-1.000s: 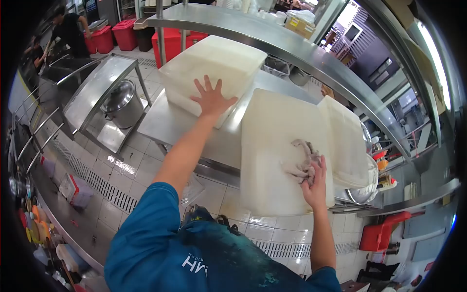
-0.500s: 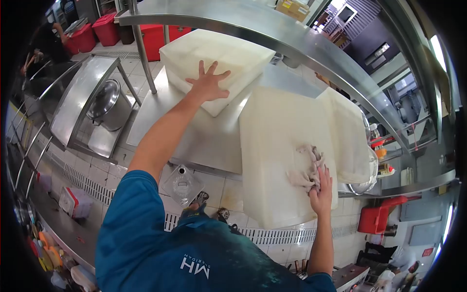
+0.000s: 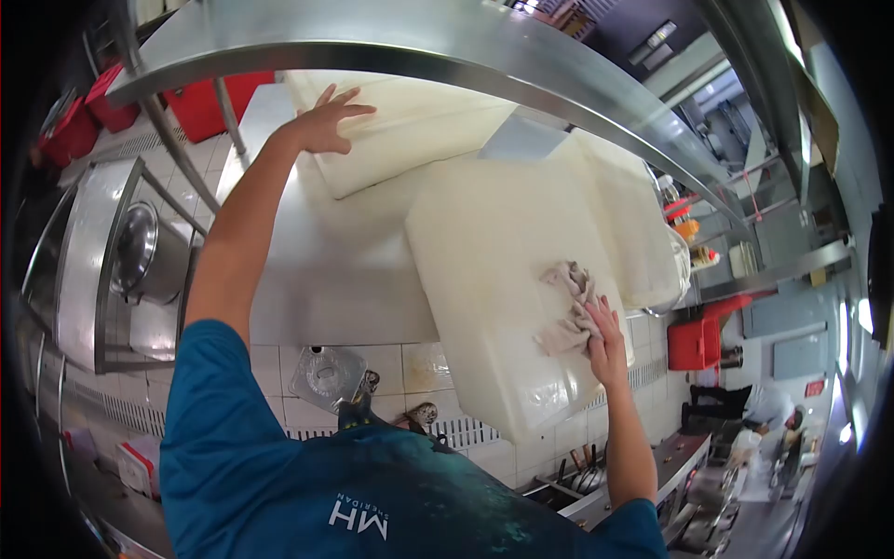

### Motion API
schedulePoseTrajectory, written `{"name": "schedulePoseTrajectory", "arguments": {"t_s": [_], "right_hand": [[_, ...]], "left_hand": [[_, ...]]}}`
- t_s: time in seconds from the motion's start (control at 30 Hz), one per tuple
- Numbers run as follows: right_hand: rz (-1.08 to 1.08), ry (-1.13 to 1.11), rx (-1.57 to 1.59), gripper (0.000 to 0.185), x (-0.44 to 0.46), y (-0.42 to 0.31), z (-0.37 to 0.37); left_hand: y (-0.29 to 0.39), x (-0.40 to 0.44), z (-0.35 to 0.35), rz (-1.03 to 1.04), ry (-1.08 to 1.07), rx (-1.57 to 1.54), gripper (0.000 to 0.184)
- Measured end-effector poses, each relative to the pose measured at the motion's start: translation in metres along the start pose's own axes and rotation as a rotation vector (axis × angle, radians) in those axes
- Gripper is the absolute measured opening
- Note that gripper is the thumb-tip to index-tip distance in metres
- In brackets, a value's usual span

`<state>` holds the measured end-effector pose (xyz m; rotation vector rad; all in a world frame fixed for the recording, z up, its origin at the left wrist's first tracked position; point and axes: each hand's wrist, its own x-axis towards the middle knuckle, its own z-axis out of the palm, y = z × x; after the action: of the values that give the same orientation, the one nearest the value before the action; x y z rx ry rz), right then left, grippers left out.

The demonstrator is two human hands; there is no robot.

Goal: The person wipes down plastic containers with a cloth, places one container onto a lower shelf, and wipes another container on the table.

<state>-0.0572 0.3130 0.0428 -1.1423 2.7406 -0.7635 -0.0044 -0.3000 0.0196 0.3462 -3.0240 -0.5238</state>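
**Right hand (image 3: 607, 343) on a crumpled cloth (image 3: 564, 334), left hand (image 3: 324, 124) spread wide**

Narrow at the right: fingers close together, pressed to the lower edge of the cloth. Impossible to tell whether curled around a fold. Cloth pale, grey-stained and bunched, on the broad upper face of the middle tub (image 3: 503, 233), towards its right side. Wet shine on the near end of the same tub, well past the front edge of the steel counter (image 3: 326, 289) and out over the tiled floor (image 3: 377, 359).

At the left, fingers and thumb wide apart, with nothing in the grasp, over the near left part of another white tub (image 3: 410, 121). Contact there not clear. Just beside the middle tub, on its far right, a third tub (image 3: 638, 224), also white.

Above the far side of the counter, a long steel shelf (image 3: 372, 28), across part of the view of the left-hand tub. Off to the left, a lidded pot (image 3: 149, 252) under a steel side table (image 3: 86, 265), with red bins (image 3: 115, 104) farther back. Below the counter's front edge, on the floor, a clear container (image 3: 326, 377). In the far lower right, a person (image 3: 771, 408) in a white top.
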Motion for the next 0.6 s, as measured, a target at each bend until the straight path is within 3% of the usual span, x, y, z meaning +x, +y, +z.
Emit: {"name": "schedulePoseTrajectory", "arguments": {"t_s": [0.03,0.1,0.17,0.27,0.3,0.4,0.5,0.57,0.6], "right_hand": [[0.013,0.017,0.000,0.059,0.000,-0.001,-0.001],[0.056,0.041,0.224,0.051,0.011,-0.006,-0.002],[0.059,0.065,0.282,0.049,0.037,-0.031,-0.001],[0.026,0.018,0.490,0.043,0.083,-0.079,0.001],[0.024,0.030,0.487,0.043,0.096,-0.095,0.001],[-0.053,0.057,0.716,0.049,0.116,-0.120,-0.001],[-0.205,0.172,0.629,0.060,0.121,-0.108,-0.007],[0.000,0.003,0.088,0.067,0.107,-0.067,0.001],[0.007,0.007,0.083,0.067,0.099,-0.049,0.019]], "left_hand": [[0.016,-0.003,0.011,0.021,0.000,0.007,0.082],[0.055,-0.005,0.036,-0.019,0.261,0.114,0.074],[0.135,-0.038,0.048,0.342,0.357,-0.433,0.063],[0.236,-0.071,0.053,0.705,0.258,-0.707,0.054],[0.252,-0.071,0.055,0.716,0.260,-0.705,0.054],[0.261,-0.050,0.067,0.515,0.232,-0.905,0.034],[0.225,0.003,0.066,0.023,0.198,-1.189,0.026],[0.201,0.059,0.054,0.066,0.345,-1.124,0.027],[0.186,0.100,0.064,0.117,0.465,-1.101,0.029]]}}
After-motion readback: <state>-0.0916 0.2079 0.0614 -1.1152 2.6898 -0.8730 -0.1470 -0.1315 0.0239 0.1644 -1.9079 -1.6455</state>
